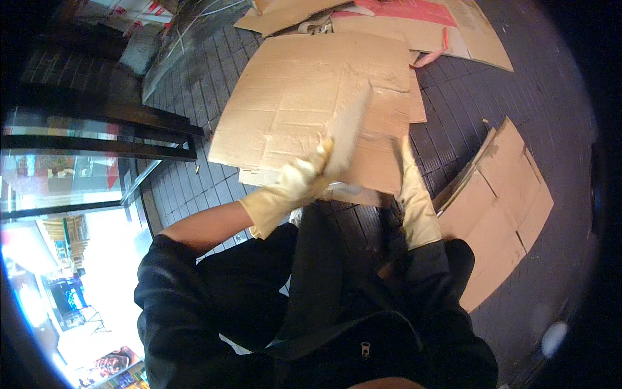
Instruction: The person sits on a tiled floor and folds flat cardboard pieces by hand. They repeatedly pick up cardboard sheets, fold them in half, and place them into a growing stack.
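Crouching over cardboard on a dark tiled floor

A dark floor (466, 97) of narrow tiles is spreading beneath everything, its joint lines bending toward the rim of my view. On my left, a glass panel (65, 172) in a dark frame is standing beside a brightly lit interior (113, 259). The large cardboard sheet (278, 97) is lying in front of my knees, overlapping other pieces beneath it.

Its left edge is facing a strip of tiles toward the glass; past its right edge, more tiles are showing, reaching to the folded cardboard (502, 207) beside my right knee. Beyond the far edge, more cardboard (483, 32) is lying spread out.

My left hand (291, 185) is closing its fingers around a flat piece (352, 126), greyish-tan and tapering, which is blurring too much for me to name; it is slanting up over the sheet. My right hand (414, 194) is pointing its fingers along the sheet's near right edge; I cannot tell whether they are pinching it.

The sheet is showing creases and a rumpled brown face. Pale yellow gloves (264, 211) are wrinkling over both hands. A pink strip (435, 55) is curling near the far pieces, beside a flat pink-red panel (414, 10).
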